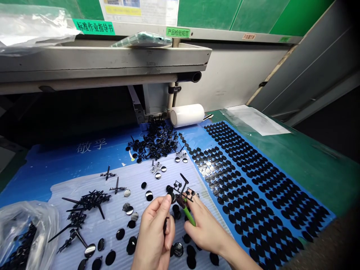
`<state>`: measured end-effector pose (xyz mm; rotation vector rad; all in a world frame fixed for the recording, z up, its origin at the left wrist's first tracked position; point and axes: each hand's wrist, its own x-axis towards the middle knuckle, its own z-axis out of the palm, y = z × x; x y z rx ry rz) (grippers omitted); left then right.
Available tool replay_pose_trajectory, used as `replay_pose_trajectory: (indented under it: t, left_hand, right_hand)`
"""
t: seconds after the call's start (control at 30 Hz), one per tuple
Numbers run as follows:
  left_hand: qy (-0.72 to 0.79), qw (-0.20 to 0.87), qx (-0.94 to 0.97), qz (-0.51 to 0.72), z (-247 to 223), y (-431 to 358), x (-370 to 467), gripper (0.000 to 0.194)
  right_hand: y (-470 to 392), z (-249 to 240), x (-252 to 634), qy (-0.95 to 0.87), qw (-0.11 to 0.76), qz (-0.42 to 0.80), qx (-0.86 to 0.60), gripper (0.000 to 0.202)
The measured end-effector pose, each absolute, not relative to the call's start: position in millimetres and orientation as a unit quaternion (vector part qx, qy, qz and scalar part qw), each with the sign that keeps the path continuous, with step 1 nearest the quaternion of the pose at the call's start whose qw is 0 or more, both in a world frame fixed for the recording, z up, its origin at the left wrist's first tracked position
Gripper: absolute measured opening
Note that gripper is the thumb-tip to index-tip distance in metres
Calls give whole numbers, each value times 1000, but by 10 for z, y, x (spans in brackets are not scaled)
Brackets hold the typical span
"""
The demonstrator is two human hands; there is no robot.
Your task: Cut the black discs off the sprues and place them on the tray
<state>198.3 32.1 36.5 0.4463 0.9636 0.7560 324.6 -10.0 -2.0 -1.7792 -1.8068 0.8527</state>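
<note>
The right hand (pixel 203 223) grips green-handled cutters (pixel 189 215) by a spindly black frame (pixel 183 183), the left hand (pixel 156 230) curled around dark pieces (pixel 165 225).

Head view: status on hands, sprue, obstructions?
Left hand beside sprue, dark piece in curled fingers. Right hand gripping green-handled cutters at sprue. Loose discs around both hands; nothing visibly blocking.

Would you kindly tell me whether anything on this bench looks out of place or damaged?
A small yellow scrap lies by the heap of black parts on the blue sheet; it looks stray, being unlike the parts around it.
</note>
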Motion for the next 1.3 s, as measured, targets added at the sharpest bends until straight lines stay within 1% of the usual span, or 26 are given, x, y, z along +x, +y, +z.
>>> replay_pose_trajectory:
  t: [0.3, 0.53, 0.67, 0.87, 0.97, 1.07, 1.2, 1.23, 1.3]
  left_hand:
    - [437, 811, 176, 347, 341, 300, 1933, 27]
    - [428, 795, 120, 414, 345, 365, 1741, 28]
    - [422, 764, 78, 482, 324, 424, 1461, 27]
    - [449, 670, 48, 589, 228, 567, 917, 24]
    - [477, 627, 58, 613, 178, 617, 737, 24]
    - [503, 617, 90, 599, 127, 601, 733, 27]
    - [528, 647, 154, 527, 14, 562, 956, 26]
    - [550, 642, 217, 488, -23, 571, 1038, 25]
    - [585, 584, 407, 389, -97, 618, 1230, 28]
  right_hand:
    - [-50, 48, 3310, -689, 178, 328, -622, 30]
    - [216, 52, 3133, -740, 164, 312, -573, 28]
    - [516, 89, 2885, -796, 130, 286, -518, 26]
    - [985, 47, 2311, -854, 122, 285, -418, 17]
    - [1180, 26, 2055, -867, 121, 283, -392, 18]
    - [1302, 84, 2037, -867, 128, 268, -399, 18]
    - [1332, 227, 2519, -851, 139, 246, -443, 17]
    - [1319, 251, 2702, -840, 143, 237, -467, 16]
    - [1277, 266, 3082, -809, 156, 211, -526, 13]
